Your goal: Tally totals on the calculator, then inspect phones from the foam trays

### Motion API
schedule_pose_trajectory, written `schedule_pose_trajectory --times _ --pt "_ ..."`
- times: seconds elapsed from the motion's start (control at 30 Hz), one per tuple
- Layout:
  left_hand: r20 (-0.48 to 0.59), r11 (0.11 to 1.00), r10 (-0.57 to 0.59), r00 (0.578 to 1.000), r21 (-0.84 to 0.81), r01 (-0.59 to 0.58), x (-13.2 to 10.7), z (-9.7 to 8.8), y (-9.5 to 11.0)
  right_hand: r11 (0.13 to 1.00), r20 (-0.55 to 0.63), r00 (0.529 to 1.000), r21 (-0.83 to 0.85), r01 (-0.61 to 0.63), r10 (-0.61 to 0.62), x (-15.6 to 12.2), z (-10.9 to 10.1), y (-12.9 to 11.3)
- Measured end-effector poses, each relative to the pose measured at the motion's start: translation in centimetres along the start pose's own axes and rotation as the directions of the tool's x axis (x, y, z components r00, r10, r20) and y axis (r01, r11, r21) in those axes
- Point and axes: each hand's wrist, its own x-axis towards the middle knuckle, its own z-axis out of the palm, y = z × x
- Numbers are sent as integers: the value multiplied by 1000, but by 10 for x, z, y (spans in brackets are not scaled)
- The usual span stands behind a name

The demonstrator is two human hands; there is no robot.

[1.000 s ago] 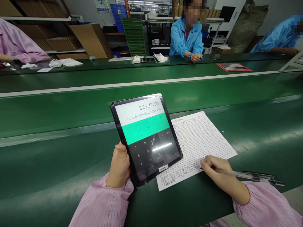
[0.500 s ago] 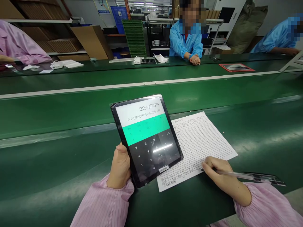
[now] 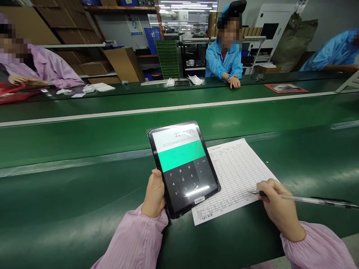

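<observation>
My left hand (image 3: 155, 193) grips the lower left edge of a black tablet (image 3: 183, 166), thumb on its bezel. The tablet is tilted up and shows a calculator with a green band and number keys. A printed form sheet (image 3: 238, 172) with a grid of rows lies on the green bench, partly under the tablet. My right hand (image 3: 275, 205) rests at the sheet's lower right edge, closed on a clear pen (image 3: 305, 200). The pen tip sits just above the paper's right margin, its cap end pointing right.
A green conveyor belt (image 3: 84, 142) with a white stripe runs across in front of me. Beyond it a person in blue (image 3: 224, 61) leans on the far bench; another in pink (image 3: 42, 71) sits at left. A red-edged tray (image 3: 286, 88) lies far right.
My head has lifted and turned a little, shifting everything rightward and down. My right hand moved right along the sheet, lifting the pen tip off the bottom rows to the right margin.
</observation>
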Motion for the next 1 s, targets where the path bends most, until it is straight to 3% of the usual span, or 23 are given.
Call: schedule_pose_trajectory --times 0.13,0.47,0.87,1.0 --pt "48 997 -40 998 -67 44 -3 2 2 993 -150 988 120 -13 31 8 -3 -3" --pt "65 964 -70 995 -253 85 -20 5 19 975 -320 941 218 -42 112 13 -5 -4" --pt "-162 942 -122 979 -330 63 -40 -16 30 948 -272 955 317 -25 116 9 -8 -5" --pt "-164 943 -84 983 -331 25 -41 -16 31 945 -254 959 325 -42 130 7 -9 -4"
